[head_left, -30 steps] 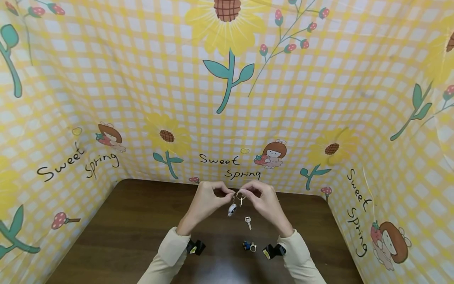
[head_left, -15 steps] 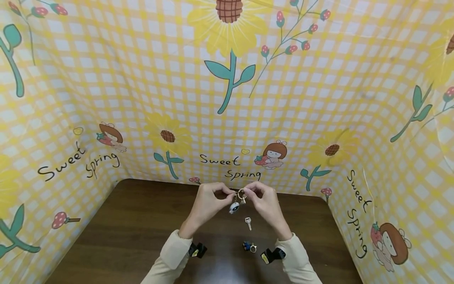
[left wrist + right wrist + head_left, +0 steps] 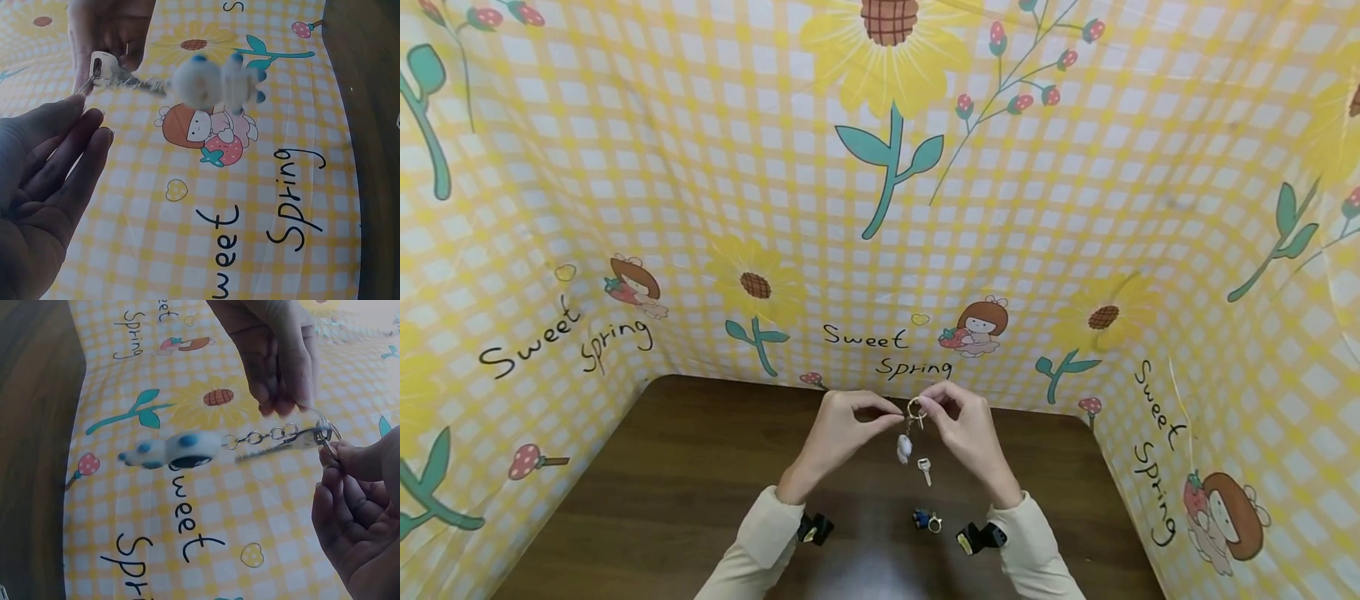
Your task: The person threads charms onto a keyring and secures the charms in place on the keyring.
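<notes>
A metal key ring (image 3: 337, 434) is held up between my two hands. My right hand (image 3: 961, 427) pinches it between thumb and index finger. My left hand (image 3: 848, 429) pinches a thin edge of the same ring from the other side. From the ring hang a short chain (image 3: 255, 437) and a white-and-blue figure charm (image 3: 187, 449), blurred in the left wrist view. A key (image 3: 299, 439) is on the ring too, its blade pointing down beside the chain. Another key (image 3: 925, 472) lies on the table below the hands.
Nearer me on the brown table (image 3: 647, 492) lies a small dark-blue figure charm (image 3: 921, 519) with its own ring. A yellow checked cloth (image 3: 820, 208) printed with flowers walls in the back and both sides. Black wrist cameras (image 3: 980, 537) sit under both forearms.
The hanging white charm has swung and turned, its dark face no longer toward the head camera. Both hands keep their pinch, and the left fingertips have shifted slightly right. The things on the table stay put.
</notes>
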`<state>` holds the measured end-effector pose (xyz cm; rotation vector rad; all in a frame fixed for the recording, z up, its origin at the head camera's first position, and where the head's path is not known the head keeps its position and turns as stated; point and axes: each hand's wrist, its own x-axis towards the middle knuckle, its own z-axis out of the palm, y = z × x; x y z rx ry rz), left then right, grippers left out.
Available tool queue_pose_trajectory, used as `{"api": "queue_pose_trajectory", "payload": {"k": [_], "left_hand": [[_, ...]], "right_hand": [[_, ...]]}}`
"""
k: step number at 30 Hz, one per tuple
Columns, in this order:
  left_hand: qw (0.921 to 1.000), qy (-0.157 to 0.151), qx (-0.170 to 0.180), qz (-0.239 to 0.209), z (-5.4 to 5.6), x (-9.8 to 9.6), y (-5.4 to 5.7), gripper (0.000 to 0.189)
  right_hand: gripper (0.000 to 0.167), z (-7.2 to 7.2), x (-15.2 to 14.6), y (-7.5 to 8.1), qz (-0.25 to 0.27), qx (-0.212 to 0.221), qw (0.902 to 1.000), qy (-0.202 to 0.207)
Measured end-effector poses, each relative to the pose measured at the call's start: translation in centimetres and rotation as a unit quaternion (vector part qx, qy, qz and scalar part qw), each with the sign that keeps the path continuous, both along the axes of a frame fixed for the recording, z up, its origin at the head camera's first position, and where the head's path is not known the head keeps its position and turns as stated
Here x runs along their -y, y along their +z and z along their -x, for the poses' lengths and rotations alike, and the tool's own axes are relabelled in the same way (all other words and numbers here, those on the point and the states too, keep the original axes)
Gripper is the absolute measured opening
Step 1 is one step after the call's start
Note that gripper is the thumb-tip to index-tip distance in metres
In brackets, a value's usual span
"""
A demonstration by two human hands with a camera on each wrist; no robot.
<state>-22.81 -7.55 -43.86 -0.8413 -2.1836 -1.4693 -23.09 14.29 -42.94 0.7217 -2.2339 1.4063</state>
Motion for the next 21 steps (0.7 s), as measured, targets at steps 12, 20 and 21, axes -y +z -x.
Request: {"api": "queue_pose_trajectory", "payload": {"k": [12, 20, 21], "left_hand": [[0.9984, 0.010, 0.053, -0.015, 0.0, 1.2, -1.0, 0.004], [0.9968, 0.023, 0.077, -0.002, 0.0, 2.3, -1.8, 0.009], [0.9965, 0.024, 0.080, -0.003, 0.0, 2.4, -1.9, 0.010]], "right_hand": [[0.010, -0.4, -3.0, -0.2, -0.064, -0.066, 0.9944, -0.052], [0.009, -0.6, -5.6, -2.3, -0.083, -0.065, 0.9909, -0.084], [0.009, -0.7, -6.0, -2.7, -0.083, -0.068, 0.9904, -0.088]]}}
